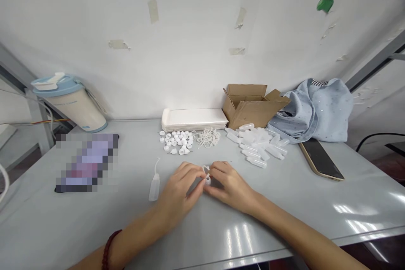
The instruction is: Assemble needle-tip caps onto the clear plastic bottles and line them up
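Observation:
In front of me, my left hand (183, 187) and my right hand (228, 184) meet fingertip to fingertip over the tabletop. Between them is a small white cap (208, 180) with a thin white tube (206, 169) at it. My left thumb and fingers are pinched at the tube, while my right fingers close around the cap from the other side. Fingertips hide part of both. Left of my left hand lies a small translucent squeeze bottle (154, 188), a thin curved tube rising from its top.
Along the back are loose white caps (182, 140), a heap of thin tubes (209, 137), translucent bottles (261, 145), stacked white packets (194, 118) and an open cardboard box (253, 112). A tumbler (74, 107), a phone (321, 158) and a blue cloth bag (329, 112) stand farther out.

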`<state>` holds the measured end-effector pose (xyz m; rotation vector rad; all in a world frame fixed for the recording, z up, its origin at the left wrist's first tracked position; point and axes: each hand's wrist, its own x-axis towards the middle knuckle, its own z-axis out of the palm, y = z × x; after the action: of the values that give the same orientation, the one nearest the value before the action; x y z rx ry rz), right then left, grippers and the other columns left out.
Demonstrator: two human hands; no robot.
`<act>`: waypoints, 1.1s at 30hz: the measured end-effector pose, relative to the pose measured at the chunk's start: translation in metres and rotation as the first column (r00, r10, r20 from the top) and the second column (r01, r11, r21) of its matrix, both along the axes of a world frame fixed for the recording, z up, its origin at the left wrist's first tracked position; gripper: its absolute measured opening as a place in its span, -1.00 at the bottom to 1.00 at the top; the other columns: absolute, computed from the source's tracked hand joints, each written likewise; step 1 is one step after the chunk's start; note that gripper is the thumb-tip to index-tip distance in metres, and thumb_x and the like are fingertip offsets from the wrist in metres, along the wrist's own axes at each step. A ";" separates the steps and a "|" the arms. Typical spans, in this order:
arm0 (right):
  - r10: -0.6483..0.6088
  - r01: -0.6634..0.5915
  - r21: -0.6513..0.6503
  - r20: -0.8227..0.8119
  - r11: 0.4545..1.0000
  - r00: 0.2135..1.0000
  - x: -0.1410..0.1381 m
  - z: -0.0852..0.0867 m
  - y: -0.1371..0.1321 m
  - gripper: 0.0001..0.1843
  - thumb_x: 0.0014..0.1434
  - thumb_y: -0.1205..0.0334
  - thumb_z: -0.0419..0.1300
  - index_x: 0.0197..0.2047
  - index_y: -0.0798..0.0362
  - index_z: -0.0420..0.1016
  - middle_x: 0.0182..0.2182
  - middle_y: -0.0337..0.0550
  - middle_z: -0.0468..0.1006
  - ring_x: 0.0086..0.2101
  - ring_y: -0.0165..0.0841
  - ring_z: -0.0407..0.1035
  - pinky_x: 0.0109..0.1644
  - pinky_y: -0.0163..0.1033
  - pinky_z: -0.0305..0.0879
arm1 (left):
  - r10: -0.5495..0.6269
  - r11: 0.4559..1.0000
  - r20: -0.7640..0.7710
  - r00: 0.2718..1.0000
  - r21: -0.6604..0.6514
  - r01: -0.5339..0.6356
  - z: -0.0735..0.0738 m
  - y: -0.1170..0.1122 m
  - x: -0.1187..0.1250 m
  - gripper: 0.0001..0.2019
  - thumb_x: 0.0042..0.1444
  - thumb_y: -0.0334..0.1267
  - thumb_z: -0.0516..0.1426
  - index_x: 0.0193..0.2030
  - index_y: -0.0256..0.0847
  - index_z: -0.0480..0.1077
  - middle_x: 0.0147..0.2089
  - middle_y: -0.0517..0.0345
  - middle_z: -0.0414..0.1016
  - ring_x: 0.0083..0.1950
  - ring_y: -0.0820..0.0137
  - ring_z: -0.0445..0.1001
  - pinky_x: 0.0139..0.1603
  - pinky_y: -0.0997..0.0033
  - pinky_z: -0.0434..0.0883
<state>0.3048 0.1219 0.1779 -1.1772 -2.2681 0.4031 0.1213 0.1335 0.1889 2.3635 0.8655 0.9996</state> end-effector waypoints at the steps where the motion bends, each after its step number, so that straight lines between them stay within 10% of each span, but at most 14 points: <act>1: 0.001 -0.001 -0.017 0.003 1.000 1.000 -0.001 -0.001 0.000 -0.81 0.23 0.19 0.13 -0.38 0.09 0.39 -0.43 -0.16 0.40 -0.38 -0.35 0.31 -0.21 -0.20 0.25 | -0.004 1.000 -0.005 1.000 0.018 0.004 -0.001 0.001 -0.001 -0.87 0.22 -0.46 0.00 -0.23 -0.20 0.33 -0.23 0.10 0.47 -0.16 0.35 0.39 -0.17 0.33 0.40; 10: 0.024 -0.020 -0.078 0.045 0.997 0.999 -0.005 0.000 -0.001 -0.88 0.28 0.27 0.04 -0.31 0.09 0.27 -0.35 -0.06 0.42 -0.32 -0.26 0.29 -0.22 -0.16 0.28 | -0.065 0.937 -0.101 0.993 0.337 0.095 -0.003 0.006 -0.004 -0.77 0.18 -0.59 0.00 -0.09 -0.31 0.32 -0.19 -0.01 0.44 -0.14 0.29 0.34 -0.13 0.22 0.43; 25: 0.025 -0.090 -0.360 -0.182 0.928 0.983 -0.001 0.004 -0.005 -0.81 0.36 0.23 -0.15 -0.01 0.06 0.16 -0.20 -0.06 0.44 -0.30 -0.33 0.36 -0.24 -0.24 0.27 | -0.028 0.888 -0.155 0.988 0.450 0.095 -0.001 0.008 -0.006 -0.63 0.12 -0.65 -0.02 0.05 -0.36 0.30 -0.10 -0.10 0.42 -0.08 0.22 0.35 -0.13 0.17 0.47; 33: -0.098 -0.001 -0.365 -0.254 0.931 0.962 -0.005 0.002 -0.009 -0.57 0.30 0.23 -0.04 0.19 0.09 -0.03 -0.52 -0.34 0.23 -0.52 -0.40 0.21 -0.42 -0.32 0.14 | 0.020 0.927 -0.206 0.978 0.371 0.059 -0.002 0.009 -0.007 -0.64 0.15 -0.60 0.00 0.08 -0.33 0.28 -0.04 -0.11 0.37 -0.04 0.21 0.32 -0.10 0.15 0.44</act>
<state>0.3000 0.1128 0.1799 -1.2638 -1.9742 0.9365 0.1138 0.1421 0.1870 2.8368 0.7747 0.9980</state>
